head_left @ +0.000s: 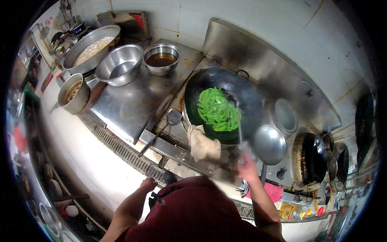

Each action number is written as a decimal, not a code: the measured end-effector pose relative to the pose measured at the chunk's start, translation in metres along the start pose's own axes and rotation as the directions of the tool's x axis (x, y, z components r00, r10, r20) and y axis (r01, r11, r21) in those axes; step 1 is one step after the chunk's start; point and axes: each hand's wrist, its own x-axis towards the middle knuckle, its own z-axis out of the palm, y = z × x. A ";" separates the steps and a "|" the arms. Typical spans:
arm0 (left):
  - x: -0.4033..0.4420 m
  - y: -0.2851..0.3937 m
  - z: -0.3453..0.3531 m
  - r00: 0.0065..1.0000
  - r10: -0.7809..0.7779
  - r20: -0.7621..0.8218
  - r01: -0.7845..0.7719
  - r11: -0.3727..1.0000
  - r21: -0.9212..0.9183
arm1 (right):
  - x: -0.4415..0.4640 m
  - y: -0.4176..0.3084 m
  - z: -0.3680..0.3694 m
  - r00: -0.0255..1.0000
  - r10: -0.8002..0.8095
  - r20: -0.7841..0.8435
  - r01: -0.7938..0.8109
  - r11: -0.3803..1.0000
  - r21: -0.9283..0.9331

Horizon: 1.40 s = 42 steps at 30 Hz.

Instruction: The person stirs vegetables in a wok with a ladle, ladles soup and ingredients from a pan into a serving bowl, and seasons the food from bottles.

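the green vegetable pieces (217,109) lie in a loose heap in the middle of the dark wok (207,76), leaning toward its near side, with bare metal around them. a long thin utensil (240,130) runs from the heap's right edge down toward the person; its far end is too blurred to make out. the right hand (246,167) is closed around its near end. the left hand (149,184) hangs with fingers curled by the front edge of the stove, apart from the wok; whether it grips anything i cannot tell.

to stir well, i would judge, the strokes should go low along the curved wall, lift from beneath and fold toward the centre, so no piece sits long on the metal. the folded cloth (204,146) on the near rim seems a sensible place for the left hand to steady the wok.

just left of the wok rests a ladle (174,117); to its right lie a perforated skimmer (269,146) and a bowl (285,117). farther left stand steel basins (119,66).

at lower right, a bottle (287,211) wears a yellow label, its print too small to read; no brand is legible anywhere.
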 end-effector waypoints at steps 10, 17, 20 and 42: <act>0.001 -0.029 0.025 1.000 -0.026 -0.015 0.026 1.000 0.006 | -0.011 0.020 -0.018 0.940 0.168 0.298 -0.340 0.545 0.766; -0.006 0.000 0.002 0.995 -0.044 0.088 0.047 0.998 -0.041 | -0.026 -0.014 -0.021 0.751 -0.363 0.552 -0.656 -0.317 0.685; 0.009 -0.004 0.003 1.000 0.018 0.014 -0.019 1.000 0.018 | -0.027 -0.015 -0.027 0.766 -0.315 0.560 -0.637 -0.259 0.726; -0.004 0.013 -0.010 1.000 0.020 0.004 -0.020 0.999 0.047 | -0.045 -0.029 -0.023 0.964 0.072 0.256 -0.102 0.989 0.107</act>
